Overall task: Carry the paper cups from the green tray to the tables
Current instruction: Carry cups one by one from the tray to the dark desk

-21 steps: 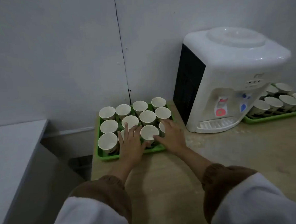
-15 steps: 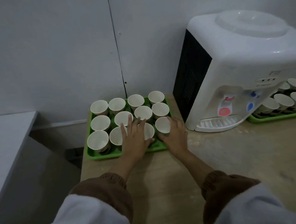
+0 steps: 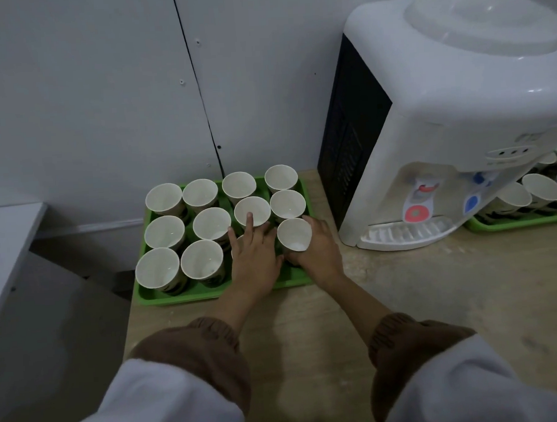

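Right hand [image 3: 318, 250] shifting onto front-right cup [image 3: 293, 234] since earlier frame, fingers curling round it; cup sitting in green tray [image 3: 210, 295] on bench [image 3: 436, 283]. Left hand [image 3: 255, 260] reaching among neighbouring cups [image 3: 211, 222], fingers straight, spread. Risk: lifting tilted, knocking them over.

The right hand [image 3: 320, 255] is gripping the front-right paper cup [image 3: 292, 234] in the green tray [image 3: 178, 296]. The left hand [image 3: 255, 262] is lying straight-fingered over the neighbouring cup [image 3: 237, 247], beside a white water dispenser [image 3: 442, 105].
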